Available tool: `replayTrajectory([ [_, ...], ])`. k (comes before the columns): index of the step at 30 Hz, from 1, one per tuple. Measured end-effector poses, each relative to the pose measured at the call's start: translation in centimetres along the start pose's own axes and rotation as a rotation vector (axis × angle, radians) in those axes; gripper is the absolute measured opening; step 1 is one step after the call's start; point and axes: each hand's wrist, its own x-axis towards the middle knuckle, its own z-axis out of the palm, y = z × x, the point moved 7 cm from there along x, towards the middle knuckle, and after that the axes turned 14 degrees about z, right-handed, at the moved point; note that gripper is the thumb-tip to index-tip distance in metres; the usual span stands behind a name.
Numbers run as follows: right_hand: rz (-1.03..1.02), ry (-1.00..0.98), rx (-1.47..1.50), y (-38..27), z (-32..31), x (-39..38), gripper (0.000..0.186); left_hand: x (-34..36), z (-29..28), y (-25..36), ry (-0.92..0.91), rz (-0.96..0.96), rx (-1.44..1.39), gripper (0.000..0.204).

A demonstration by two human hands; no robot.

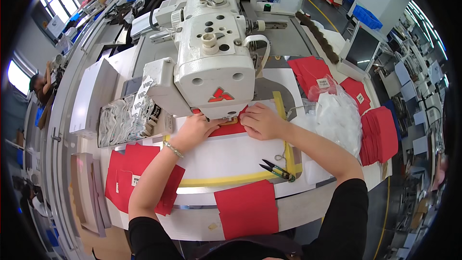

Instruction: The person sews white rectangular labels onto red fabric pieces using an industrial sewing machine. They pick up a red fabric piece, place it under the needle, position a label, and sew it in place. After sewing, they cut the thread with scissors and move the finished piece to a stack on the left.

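Red fabric (227,129) lies between left hand (194,132), fingers extended, and right hand (264,122), curled, its grip unclear.

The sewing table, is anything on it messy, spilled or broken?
A bit messy: the red cloth pile at the lower left is crooked, its pieces spread at different angles instead of lined up. A loose curl of thread lies near the snips. I can't see anything spilled or broken.

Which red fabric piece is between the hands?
The red fabric piece below the white sewing machine head, between the left hand and the right hand; the other red fabric pieces lie away from both.
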Motion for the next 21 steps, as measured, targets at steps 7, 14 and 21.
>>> replayTrajectory([
  [7,0.118,0.064,0.046,1.6,-0.1,0.8,0.014,-0.6,1.2,-2.1,-0.032,-0.096,-0.095,0.025],
  [14,0.11,0.027,0.02,1.2,-0.2,0.7,0.014,-0.4,0.3,-0.9,0.082,0.007,-0.027,0.03],
  [21,0.073,0.044,-0.013,1.3,-0.3,0.4,0.017,-2.3,-0.6,-0.2,0.068,-0.051,0.136,0.029],
])
